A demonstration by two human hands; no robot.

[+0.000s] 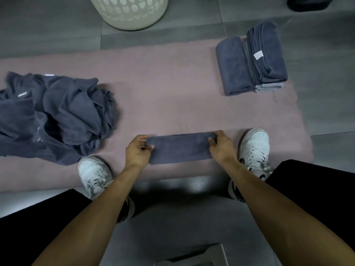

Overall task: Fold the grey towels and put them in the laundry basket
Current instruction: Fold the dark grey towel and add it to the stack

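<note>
Hands, left hand (pixel 137 150) and right hand (pixel 222 146), pinch folded towel (pixel 178 147) between shoes; basket (pixel 130 12) beyond.

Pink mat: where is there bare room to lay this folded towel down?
Widest free patch: mid pink mat, between the unfolded pile and the folded stack. A bare strip also lies ahead of the stack's near edge. Crowded: the near edge, where the left hand and right hand grip the towel between the shoes.
</note>
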